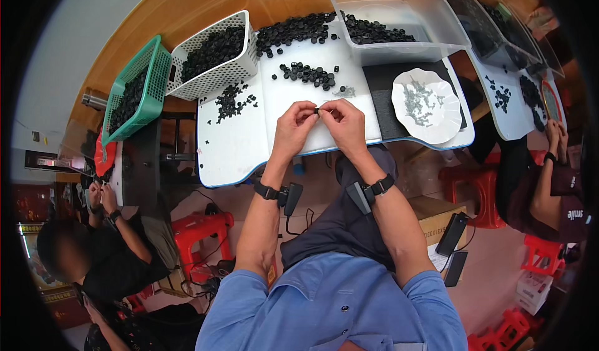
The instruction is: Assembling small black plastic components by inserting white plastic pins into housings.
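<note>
Over the near part of the white table (237, 157), my left hand (292, 129) and my right hand (345, 126) meet fingertip to fingertip. Both are closed in a pinch on a small black part (317, 110), mostly hidden by the fingers. Just beyond them lies a loose group of round black caps (312, 75). A few small translucent pieces (344, 92) rest beside my right fingertips. Smaller black pieces (232, 103) are scattered to the left. On the right, a white scalloped plate (446, 132) holds many small greyish translucent pieces (423, 100).
A white perforated basket (248, 51) and a green basket (153, 76), both full of black parts, stand left. A black cap heap (293, 33) and clear bin (405, 50) line the back. Co-workers' hands (103, 195) work at left and right. Red stools (203, 232) stand below.
</note>
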Demonstrator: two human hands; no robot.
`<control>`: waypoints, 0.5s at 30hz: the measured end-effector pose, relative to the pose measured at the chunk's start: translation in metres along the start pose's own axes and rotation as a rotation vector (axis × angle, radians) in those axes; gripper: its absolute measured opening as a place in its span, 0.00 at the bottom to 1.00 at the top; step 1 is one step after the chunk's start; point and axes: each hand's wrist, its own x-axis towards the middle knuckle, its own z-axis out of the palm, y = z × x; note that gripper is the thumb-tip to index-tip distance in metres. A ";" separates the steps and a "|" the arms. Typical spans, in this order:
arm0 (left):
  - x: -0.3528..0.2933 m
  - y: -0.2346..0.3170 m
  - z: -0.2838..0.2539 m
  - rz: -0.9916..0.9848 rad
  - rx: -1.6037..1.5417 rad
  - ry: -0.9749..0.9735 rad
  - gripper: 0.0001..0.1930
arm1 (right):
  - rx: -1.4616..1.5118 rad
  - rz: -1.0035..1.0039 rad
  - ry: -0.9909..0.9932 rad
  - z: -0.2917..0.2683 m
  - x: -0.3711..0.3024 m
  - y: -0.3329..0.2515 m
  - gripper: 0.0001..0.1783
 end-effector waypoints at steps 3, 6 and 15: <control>0.001 0.002 0.000 0.001 0.022 -0.016 0.13 | -0.038 -0.020 -0.013 0.001 0.001 -0.001 0.04; 0.001 0.006 -0.001 -0.003 0.007 -0.024 0.13 | -0.024 -0.026 -0.025 0.000 0.001 -0.003 0.05; 0.001 0.001 -0.001 0.025 0.058 0.012 0.12 | 0.123 0.097 -0.048 -0.002 0.003 0.005 0.06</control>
